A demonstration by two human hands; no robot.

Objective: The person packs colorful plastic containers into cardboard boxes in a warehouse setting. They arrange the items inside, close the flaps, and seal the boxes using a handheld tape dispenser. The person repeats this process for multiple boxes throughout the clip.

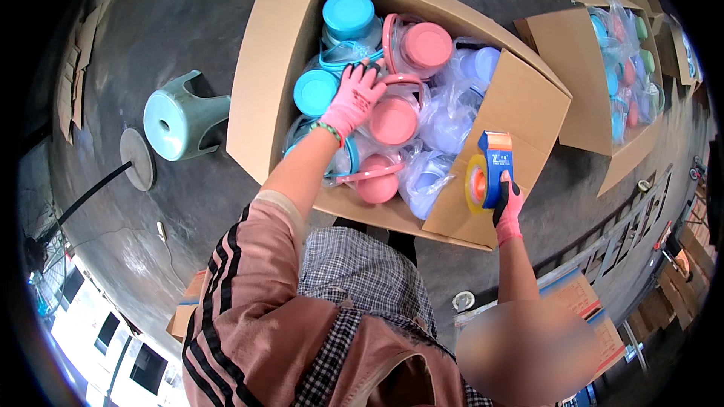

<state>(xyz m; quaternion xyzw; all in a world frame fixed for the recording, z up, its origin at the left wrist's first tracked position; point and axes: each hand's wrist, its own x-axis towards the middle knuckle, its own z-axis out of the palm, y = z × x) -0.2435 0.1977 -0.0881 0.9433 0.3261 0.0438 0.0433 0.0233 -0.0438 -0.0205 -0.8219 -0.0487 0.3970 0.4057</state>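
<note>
An open cardboard box (264, 79) stands before me, filled with lidded plastic containers with handles. Blue-lidded ones (348, 15) line its left side, pink-lidded ones (427, 44) run down the middle, and lilac ones (446, 126) in clear plastic bags sit on the right. My left hand (353, 102), in a pink glove with black fingertips, lies over the blue and pink containers with its fingers stretched out. My right hand (510, 215), gloved alike, grips a blue tape dispenser (495, 169) with a yellowish tape roll, above the box's right flap (520, 102).
To the left stand a pale green stool (167, 124) and a round disc base (139, 160) with a black pole. Another open box (577, 83) of bagged containers is at the right. Closed cartons (573, 294) lie behind me at the lower right; flattened cardboard leans far left.
</note>
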